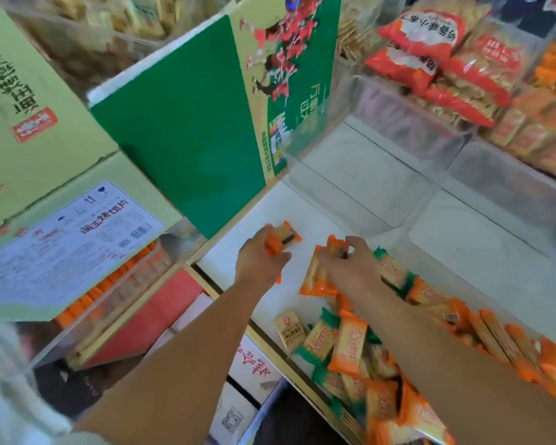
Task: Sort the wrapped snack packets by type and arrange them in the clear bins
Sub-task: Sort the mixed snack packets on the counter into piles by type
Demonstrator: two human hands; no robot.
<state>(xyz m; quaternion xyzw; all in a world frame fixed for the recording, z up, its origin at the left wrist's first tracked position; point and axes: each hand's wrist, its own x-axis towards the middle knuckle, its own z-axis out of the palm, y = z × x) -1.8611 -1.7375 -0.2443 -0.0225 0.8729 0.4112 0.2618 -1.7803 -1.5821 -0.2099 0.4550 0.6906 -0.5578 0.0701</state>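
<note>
The left hand (259, 263) grips an orange snack packet (289, 235). The right hand (350, 269) pinches a second orange packet (335, 246). Their print is blurred.

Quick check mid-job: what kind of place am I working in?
Probably a shop's bulk snack display: clear bins filled with wrapped packets, printed shipping cartons alongside, and a loose pile of orange and green packets on the white shelf.

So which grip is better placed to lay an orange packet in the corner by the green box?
Left. The left grip holds an orange packet near that corner beside the green box; the right grip is busy at the pile.
</note>
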